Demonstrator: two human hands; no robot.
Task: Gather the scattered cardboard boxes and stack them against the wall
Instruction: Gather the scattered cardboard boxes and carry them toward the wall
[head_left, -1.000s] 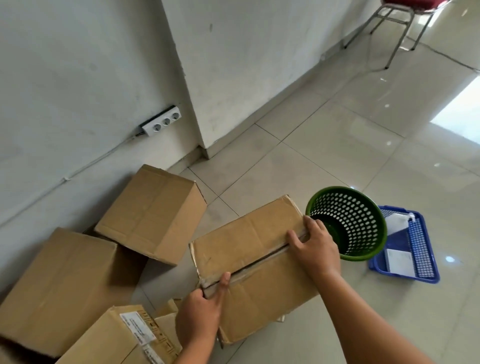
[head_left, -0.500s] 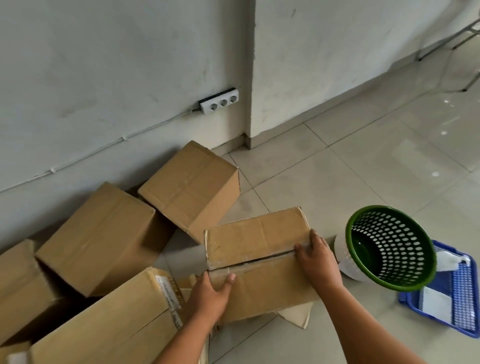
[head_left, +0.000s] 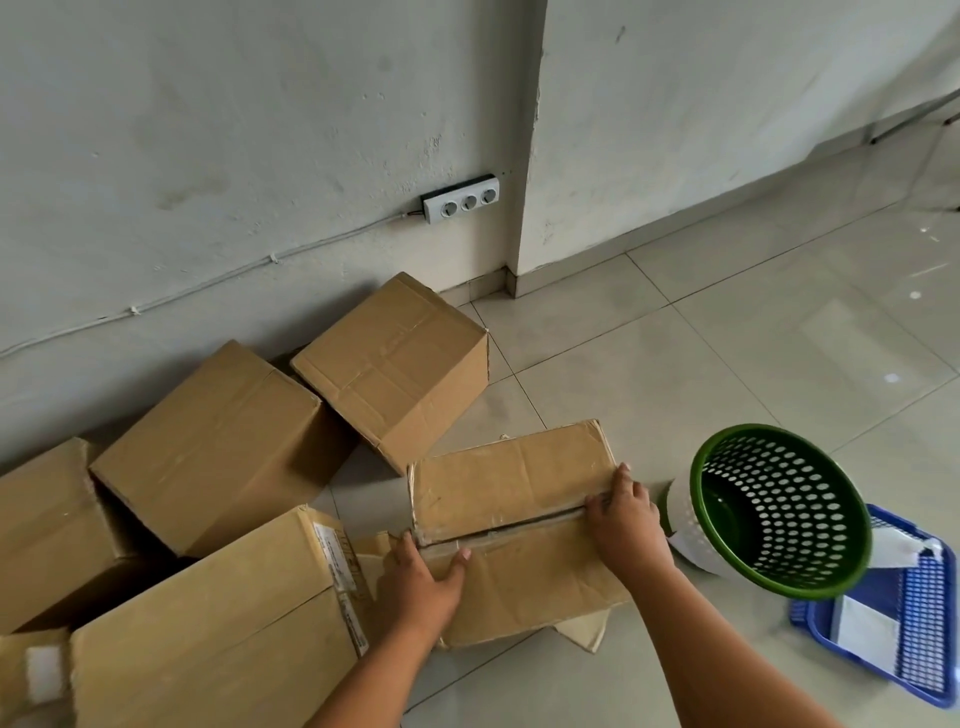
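So, change: over the last second your view swung left and tipped down; the chair left the frame and more boxes came into sight along the wall (head_left: 218, 119).
Held box: the box (head_left: 511, 525) stayed on the floor (head_left: 727, 338) throughout, near the other boxes but well apart from the wall, not yet lifted.
Left grip: your left hand (head_left: 423, 584) kept hold of the box's near-left end, thumb laid over the top by the flap seam, fingers down the side.
Right grip: your right hand (head_left: 626, 517) kept gripping the right end, fingers curled over the seam edge.
Meaning for the task: I judged you were set to lift with both hands; nothing had been stacked yet.
Other boxes: one tilted box (head_left: 397, 361) and a larger box (head_left: 213, 447) lay close to the wall; a labelled box (head_left: 218, 623) sat just beside your left hand.
Clutter: a green basket (head_left: 779, 512) lay tipped just right of your right hand, partly over a blue tray (head_left: 883, 639).
Hidden: the far-left boxes were cut by the frame edge, so their number was unclear; the label print was too small to read; loose cardboard under the held box was mostly covered.
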